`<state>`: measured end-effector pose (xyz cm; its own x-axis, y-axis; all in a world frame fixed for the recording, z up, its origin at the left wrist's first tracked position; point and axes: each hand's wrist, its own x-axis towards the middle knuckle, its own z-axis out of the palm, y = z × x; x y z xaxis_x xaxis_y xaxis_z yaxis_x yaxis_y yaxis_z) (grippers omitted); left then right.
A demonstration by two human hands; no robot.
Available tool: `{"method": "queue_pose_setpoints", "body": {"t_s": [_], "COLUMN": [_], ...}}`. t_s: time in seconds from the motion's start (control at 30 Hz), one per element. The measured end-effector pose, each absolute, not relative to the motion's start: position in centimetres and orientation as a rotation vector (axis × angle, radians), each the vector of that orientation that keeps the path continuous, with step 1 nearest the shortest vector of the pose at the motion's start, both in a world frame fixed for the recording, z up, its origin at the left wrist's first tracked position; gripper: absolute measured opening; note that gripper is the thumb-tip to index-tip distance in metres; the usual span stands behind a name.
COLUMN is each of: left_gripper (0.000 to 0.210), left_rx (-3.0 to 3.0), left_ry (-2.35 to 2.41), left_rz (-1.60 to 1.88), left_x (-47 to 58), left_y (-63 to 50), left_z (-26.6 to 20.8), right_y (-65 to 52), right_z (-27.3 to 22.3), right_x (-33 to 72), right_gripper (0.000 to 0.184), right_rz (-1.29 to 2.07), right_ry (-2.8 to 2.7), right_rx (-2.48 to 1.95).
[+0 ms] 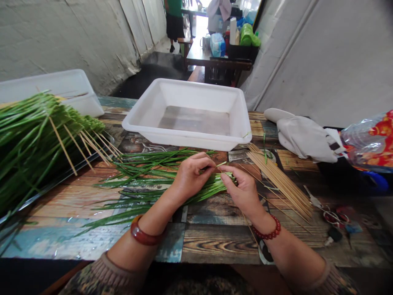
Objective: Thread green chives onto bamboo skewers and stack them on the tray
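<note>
My left hand (pixel 195 171) is closed in a pinch on a chive stalk (pixel 221 164), whose pale end sticks out past the fingertips. Just right of it, my right hand (pixel 242 188) is closed too, its fingertips almost meeting the left ones. A thin bamboo skewer (pixel 250 229) shows below the right palm and seems to run up into that grip; its tip is hidden. Under both hands lie loose green chives (pixel 147 174), with their cut ends to the right. A pile of bamboo skewers (pixel 281 180) rests on the table right of my right hand.
A white plastic tub (pixel 187 137) stands behind the chives. At left, a metal tray (pixel 39 192) bears a heap of skewered chives (pixel 37 131), before another white tub (pixel 89 96). Keys (pixel 333 235) and a pale cap (pixel 302 133) lie at right. A person (pixel 175 20) stands far back.
</note>
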<state>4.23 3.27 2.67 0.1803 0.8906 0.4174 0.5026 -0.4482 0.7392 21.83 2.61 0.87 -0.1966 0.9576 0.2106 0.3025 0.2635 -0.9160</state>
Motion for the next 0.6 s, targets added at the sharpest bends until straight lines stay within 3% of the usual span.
{"method": "queue_pose_setpoints", "body": {"t_s": [0.27, 0.43, 0.6], "left_gripper": [0.014, 0.017, 0.013], "left_rx": [2.137, 2.146, 2.032], "left_ry": [1.274, 1.236, 1.296], "left_rz": [1.133, 1.112, 1.089], "left_x": [4.23, 4.25, 4.13], "left_y": [3.22, 3.19, 3.19], "left_z": [2.41, 2.63, 2.71], "right_y": [2.7, 2.65, 2.58], "right_z": [0.29, 0.04, 0.07], "right_x": [21.81, 21.91, 21.85], "right_gripper": [0.021, 0.034, 0.028], "right_rz": [0.969, 1.062, 1.083], "right_ry": [-1.655, -1.615, -1.595], "right_rx": [-1.186, -1.162, -1.157]}}
